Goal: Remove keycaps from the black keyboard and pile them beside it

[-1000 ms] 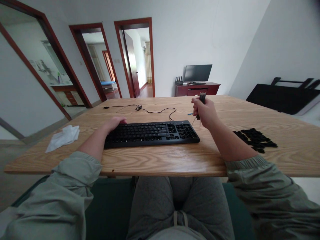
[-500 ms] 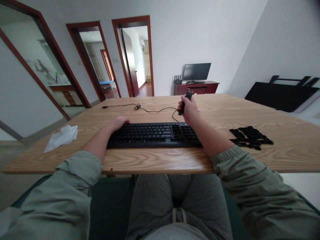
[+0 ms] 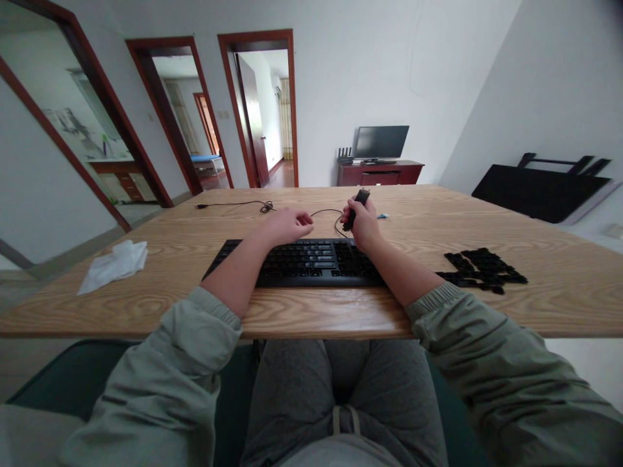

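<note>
A black keyboard (image 3: pixel 311 280) lies across the table's near side, its left part crossed by my left forearm. Above its back edge hovers my left hand (image 3: pixel 287 226), empty, with the fingers loosely bent and a little apart. My right hand (image 3: pixel 365 224) is wrapped around a black bar-shaped tool (image 3: pixel 361 200), held tilted over the keyboard's back right. Small prongs show at the tool's top end; its exact kind is unclear. Loose black keycaps (image 3: pixel 487 266) are piled to the right of my right forearm.
White tissue (image 3: pixel 114 264) lies at the table's left. The keyboard's thin cable (image 3: pixel 228 204) runs along the back, with a coil in it. A small blue item (image 3: pixel 383 216) sits behind my right hand. The table's front edge (image 3: pixel 321 334) is near my lap.
My left hand has left the keyboard's back left corner and moved right, towards my right hand. The right hand has lowered slightly, still holding the black tool. The blue item now shows.
</note>
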`<state>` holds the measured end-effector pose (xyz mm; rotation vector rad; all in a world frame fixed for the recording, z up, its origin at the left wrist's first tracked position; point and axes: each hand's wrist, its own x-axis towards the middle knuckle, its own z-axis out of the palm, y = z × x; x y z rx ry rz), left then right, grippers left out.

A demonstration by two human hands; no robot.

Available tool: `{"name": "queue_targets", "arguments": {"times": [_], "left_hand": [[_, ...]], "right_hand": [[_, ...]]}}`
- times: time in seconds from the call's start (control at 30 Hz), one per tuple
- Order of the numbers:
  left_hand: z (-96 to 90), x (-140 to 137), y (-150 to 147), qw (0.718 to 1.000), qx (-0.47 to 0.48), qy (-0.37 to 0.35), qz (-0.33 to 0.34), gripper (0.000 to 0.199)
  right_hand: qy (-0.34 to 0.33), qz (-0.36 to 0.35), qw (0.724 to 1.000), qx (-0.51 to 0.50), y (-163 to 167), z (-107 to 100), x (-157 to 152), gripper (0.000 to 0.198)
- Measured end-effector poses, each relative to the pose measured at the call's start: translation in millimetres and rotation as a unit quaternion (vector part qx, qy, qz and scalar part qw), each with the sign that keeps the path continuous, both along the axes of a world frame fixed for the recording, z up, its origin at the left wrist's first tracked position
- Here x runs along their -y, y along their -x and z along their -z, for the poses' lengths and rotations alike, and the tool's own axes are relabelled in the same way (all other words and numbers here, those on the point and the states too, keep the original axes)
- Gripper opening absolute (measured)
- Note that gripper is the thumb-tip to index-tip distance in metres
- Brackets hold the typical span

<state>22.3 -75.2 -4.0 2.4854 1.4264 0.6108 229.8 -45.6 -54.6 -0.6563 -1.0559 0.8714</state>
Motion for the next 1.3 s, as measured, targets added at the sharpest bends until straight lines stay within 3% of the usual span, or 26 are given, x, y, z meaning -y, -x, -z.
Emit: {"name": "queue_targets", "arguments": {"times": [0.13,0.23,0.37,0.67,1.03,1.3], "left_hand": [[16.3,0,-61,0.993,-0.08,-0.028,0.082,0.027],[31.5,-11,-75,0.99,-0.105,-0.053,0.081,0.023],[40.2,-18,-70,0.989,-0.097,-0.073,0.082,0.021],[40.8,-13,-66,0.981,-0.116,-0.104,0.113,0.024],[40.7,-14,-66,0.983,-0.101,-0.087,0.126,0.019],[44.5,-19,-66,0.98,-0.11,-0.113,0.123,0.023]], "right_hand": [[-0.016,0.012,1.0,-0.024,-2,-2,2,0.022],[-0.025,0.011,0.999,-0.038,-1,-4,4,0.02],[-0.009,0.01,0.999,-0.029,-1,-1,5,0.019],[0.005,0.02,1.0,-0.021,-5,3,6,0.017],[0.019,0.002,0.999,-0.035,-8,1,14,0.013],[0.044,0.043,0.997,-0.04,-12,5,8,0.016]]}}
